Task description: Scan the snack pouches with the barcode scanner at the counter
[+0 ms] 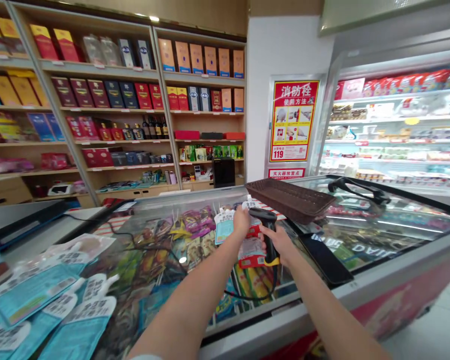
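My right hand [280, 244] is wrapped round the grip of a black barcode scanner [264, 216] with a yellow patch at its base. Its dark cable [247, 298] loops below over the glass. Close to the scanner's head, my left hand [241, 221] is closed on a white and light-blue spouted pouch [224, 226]. Another white pouch top [250, 203] shows just beyond that hand; whether it is held too, I cannot tell. Below my hands is a red packet [252, 261] with a barcode. At the left lies a pile of similar spouted pouches [78, 320].
Ice creams fill the glass-topped freezer [206, 334] beneath. A brown woven basket [290, 197], a dark flat panel [324, 260] and a black handle-like object [358, 190] are on the right. Boxed goods line shelves [108, 110] behind; a lit chiller [393, 120] stands at the right.
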Demonstrator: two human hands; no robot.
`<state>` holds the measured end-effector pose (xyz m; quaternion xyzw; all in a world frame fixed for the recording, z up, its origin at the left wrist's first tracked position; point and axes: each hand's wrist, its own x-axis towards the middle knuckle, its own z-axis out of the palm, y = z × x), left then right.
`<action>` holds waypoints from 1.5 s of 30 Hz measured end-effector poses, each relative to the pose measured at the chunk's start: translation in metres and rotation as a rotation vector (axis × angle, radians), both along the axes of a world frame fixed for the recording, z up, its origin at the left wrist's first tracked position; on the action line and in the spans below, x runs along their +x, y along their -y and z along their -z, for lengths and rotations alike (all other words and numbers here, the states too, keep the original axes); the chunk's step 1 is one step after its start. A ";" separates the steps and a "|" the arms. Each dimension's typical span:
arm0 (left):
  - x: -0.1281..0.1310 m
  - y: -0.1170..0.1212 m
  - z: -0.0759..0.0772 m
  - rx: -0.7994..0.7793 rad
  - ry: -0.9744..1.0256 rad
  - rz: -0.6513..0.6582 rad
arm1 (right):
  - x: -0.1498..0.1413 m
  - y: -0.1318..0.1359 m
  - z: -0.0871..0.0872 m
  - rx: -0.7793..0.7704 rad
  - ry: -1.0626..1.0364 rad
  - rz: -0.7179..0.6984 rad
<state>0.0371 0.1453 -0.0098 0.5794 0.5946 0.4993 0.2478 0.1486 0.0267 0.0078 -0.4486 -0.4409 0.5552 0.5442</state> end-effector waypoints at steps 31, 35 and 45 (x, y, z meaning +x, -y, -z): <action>-0.182 0.057 -0.022 -0.025 -0.412 -0.350 | -0.105 0.006 0.002 -0.051 -0.032 -0.219; -0.268 0.103 -0.033 -0.141 -0.567 -0.523 | -0.154 0.013 -0.002 -0.070 0.017 -0.355; -0.415 0.243 -0.035 -0.562 -0.786 -0.915 | -0.237 0.024 -0.005 -0.052 0.035 -0.562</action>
